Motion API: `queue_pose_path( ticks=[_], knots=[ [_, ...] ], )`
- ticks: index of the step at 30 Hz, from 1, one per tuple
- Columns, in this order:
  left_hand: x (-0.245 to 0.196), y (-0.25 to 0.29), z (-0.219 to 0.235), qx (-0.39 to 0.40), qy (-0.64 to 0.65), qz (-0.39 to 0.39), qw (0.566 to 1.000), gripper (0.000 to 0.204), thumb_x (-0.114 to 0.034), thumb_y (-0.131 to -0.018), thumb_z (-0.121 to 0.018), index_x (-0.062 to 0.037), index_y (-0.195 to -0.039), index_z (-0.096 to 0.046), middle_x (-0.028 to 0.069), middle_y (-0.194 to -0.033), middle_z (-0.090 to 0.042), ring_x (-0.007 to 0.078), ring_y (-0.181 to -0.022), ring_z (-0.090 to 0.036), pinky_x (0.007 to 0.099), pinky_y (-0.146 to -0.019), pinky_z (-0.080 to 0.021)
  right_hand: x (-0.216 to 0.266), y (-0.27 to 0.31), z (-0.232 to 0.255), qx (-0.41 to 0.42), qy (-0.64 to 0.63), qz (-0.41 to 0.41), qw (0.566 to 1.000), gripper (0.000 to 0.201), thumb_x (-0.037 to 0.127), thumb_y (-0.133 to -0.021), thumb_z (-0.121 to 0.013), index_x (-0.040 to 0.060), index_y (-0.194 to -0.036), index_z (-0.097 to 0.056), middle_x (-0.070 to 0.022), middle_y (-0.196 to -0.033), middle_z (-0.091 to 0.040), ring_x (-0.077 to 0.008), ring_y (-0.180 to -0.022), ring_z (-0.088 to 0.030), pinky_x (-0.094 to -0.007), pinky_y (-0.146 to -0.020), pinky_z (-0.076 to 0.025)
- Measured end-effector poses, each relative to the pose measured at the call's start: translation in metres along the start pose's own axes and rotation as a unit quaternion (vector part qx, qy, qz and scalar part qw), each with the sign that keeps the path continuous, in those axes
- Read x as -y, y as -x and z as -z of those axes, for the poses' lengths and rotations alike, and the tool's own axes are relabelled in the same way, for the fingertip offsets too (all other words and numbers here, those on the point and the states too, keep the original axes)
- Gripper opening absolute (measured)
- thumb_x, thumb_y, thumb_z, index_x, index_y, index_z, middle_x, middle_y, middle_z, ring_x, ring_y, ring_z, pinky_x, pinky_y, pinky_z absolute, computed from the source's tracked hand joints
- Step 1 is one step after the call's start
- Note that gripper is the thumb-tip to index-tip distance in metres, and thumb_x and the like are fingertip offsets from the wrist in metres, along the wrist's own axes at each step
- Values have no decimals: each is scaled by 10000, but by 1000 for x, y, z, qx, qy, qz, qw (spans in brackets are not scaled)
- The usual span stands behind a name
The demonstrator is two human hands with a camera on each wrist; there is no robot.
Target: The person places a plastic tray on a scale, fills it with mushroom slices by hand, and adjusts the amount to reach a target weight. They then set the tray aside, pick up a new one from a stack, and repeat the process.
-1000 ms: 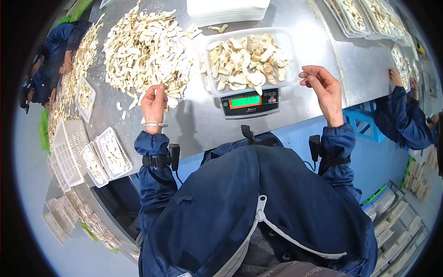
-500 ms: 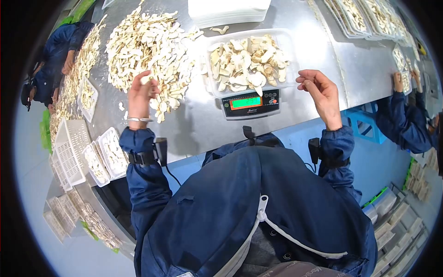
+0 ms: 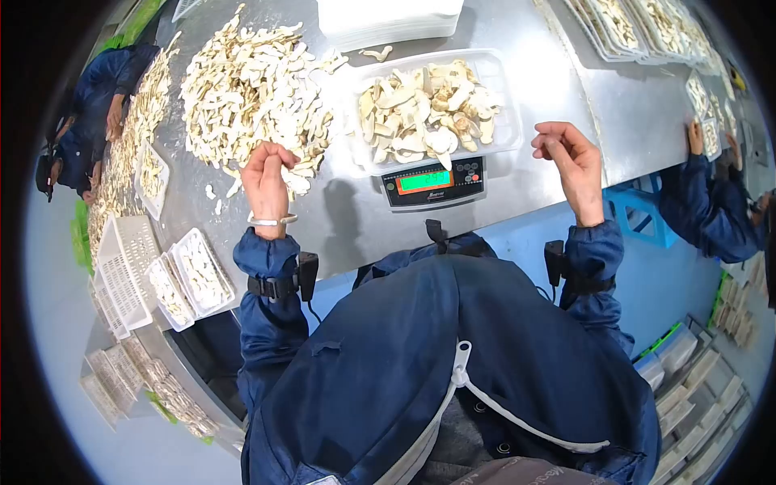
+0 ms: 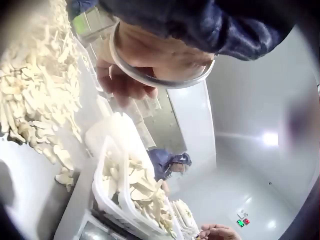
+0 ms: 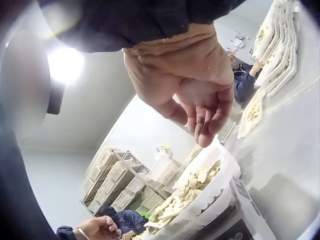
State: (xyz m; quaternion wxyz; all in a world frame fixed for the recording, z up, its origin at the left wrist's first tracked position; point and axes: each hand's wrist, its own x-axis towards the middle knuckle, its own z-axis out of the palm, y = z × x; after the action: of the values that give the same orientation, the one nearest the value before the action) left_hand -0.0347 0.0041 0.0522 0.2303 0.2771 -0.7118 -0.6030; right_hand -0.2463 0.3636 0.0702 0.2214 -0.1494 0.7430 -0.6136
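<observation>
My left hand hovers at the near edge of a large heap of pale mushroom slices, its fingers loosely bent. In the left wrist view no slice shows at its fingertips. A clear plastic tub filled with larger mushroom slices stands on a digital scale with a lit green display. My right hand hangs in the air right of the tub, fingers relaxed and curved. The right wrist view shows nothing in that hand, with the tub beyond its fingertips.
A stack of white trays stands behind the tub. Filled trays and a white perforated basket sit at the table's left end, more filled trays at far right. Other people work at left and right.
Half a second ago my left hand was farther left with a pale slice at its fingertips; it has swung back right beside the heap. My right hand has barely moved.
</observation>
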Motion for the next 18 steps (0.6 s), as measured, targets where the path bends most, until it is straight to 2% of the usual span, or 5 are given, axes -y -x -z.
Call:
queue_pose_path(
  ticks=[3,4,10,17,18],
  knots=[
    [11,13,8,-22,23,42,999,194,-9,-848,-393,-40,-701,-514,31,-627,-507,123,-637,-511,243,-642,-406,-3,1,6,-7,7,-7,1000,173,-12,-862,-467,-18,-935,-624,-20,-734,-591,-77,-662,-530,-210,-629,-450],
    [16,15,12,-17,20,39,999,192,-9,-840,-393,-45,-693,-512,23,-623,-509,116,-631,-506,237,-626,-390,-2,2,3,-36,31,-1,999,173,-7,-830,-445,-3,-859,-616,3,-666,-553,-60,-601,-483,-205,-558,-408],
    [30,27,24,-10,27,66,997,191,4,-819,-381,-47,-682,-504,16,-617,-505,106,-614,-494,230,-593,-375,3,19,-7,-46,89,-20,995,147,27,-817,-464,27,-814,-610,22,-602,-513,-41,-533,-424,-203,-486,-337],
    [52,34,35,26,59,86,994,197,13,-818,-368,-37,-680,-499,15,-613,-482,106,-603,-477,236,-597,-394,-5,49,-39,43,34,-101,993,144,-15,-821,-459,2,-865,-595,-23,-681,-586,-70,-593,-507,-212,-553,-418],
    [54,34,35,28,62,84,994,196,13,-818,-369,-37,-680,-499,16,-614,-482,106,-604,-477,236,-600,-398,-4,53,-42,64,23,-125,990,206,-50,-819,-437,-13,-934,-604,-56,-787,-627,-92,-679,-552,-222,-636,-457]
  ],
)
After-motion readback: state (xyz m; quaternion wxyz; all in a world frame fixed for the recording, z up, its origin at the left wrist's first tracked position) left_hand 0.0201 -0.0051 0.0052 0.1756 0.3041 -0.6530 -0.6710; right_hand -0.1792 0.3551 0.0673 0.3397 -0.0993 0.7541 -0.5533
